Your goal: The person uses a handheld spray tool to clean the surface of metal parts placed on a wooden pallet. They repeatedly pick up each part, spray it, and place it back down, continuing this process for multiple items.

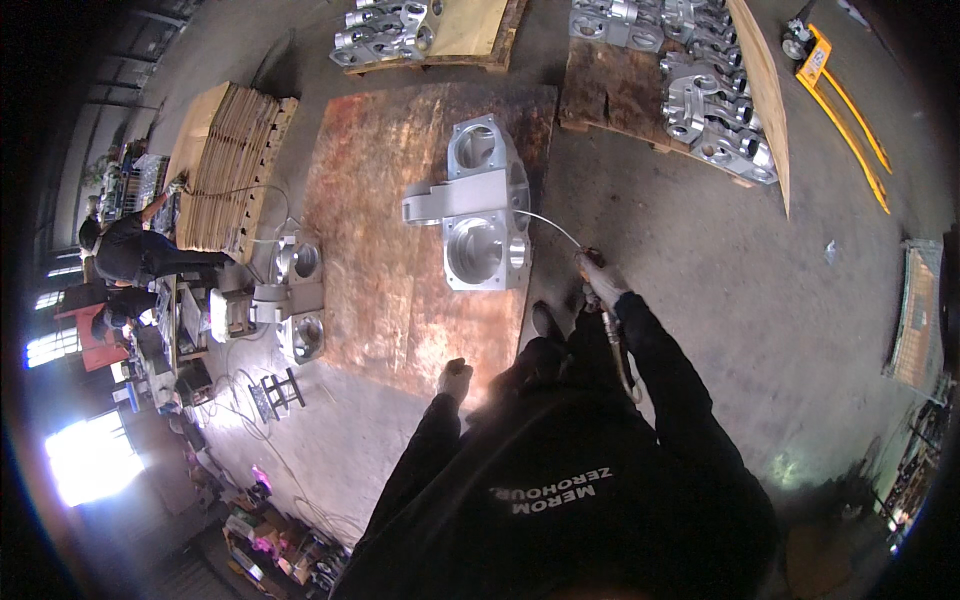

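A large silver metal casting (476,194) with two big round bores and a side arm lies on the worn brown wooden worktop (370,210). My right hand (603,282) is closed round an air blow gun (588,257), right of the worktop's near corner. Its thin curved tube (552,222) reaches left to the casting's right side; whether the tip touches is too small to tell. From the gun a hose (622,350) hangs down beside my leg. By the worktop's near edge, my left hand (456,378) is curled into a fist, apart from the casting, with nothing visible in it.
A similar casting (290,295) stands left of the worktop, near stacked wooden boards (232,165). A person (140,250) in dark clothes is beside that stack. Pallets with more castings (385,30) (710,105) stand beyond. A yellow pallet jack (845,110) is far right.
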### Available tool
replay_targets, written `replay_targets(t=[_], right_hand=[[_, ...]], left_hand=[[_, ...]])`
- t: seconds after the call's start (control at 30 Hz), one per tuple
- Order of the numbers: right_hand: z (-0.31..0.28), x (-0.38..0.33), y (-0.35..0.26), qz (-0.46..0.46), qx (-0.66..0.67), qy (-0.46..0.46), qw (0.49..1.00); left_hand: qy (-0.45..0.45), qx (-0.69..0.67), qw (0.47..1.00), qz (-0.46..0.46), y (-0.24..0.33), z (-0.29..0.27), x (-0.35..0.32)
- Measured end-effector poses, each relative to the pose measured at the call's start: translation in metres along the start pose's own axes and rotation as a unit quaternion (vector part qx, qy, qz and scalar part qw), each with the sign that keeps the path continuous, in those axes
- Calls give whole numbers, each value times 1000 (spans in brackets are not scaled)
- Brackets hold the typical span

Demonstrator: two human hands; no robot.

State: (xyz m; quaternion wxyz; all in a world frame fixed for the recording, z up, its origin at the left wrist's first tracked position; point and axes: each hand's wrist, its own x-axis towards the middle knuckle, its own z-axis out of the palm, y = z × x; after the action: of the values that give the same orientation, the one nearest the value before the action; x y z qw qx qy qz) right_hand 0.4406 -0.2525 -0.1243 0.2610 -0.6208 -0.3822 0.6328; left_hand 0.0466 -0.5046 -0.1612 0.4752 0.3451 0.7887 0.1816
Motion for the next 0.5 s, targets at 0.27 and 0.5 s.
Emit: replay_targets(t=[0.27,0.5], right_hand=[[7,-25,-49,146,46,4,988],[-2,-3,-15,132,-7,6,991]], left_hand=[[3,-43,998,-48,-40,0,-11],[15,-45,999,4,-33,-8,-4]])
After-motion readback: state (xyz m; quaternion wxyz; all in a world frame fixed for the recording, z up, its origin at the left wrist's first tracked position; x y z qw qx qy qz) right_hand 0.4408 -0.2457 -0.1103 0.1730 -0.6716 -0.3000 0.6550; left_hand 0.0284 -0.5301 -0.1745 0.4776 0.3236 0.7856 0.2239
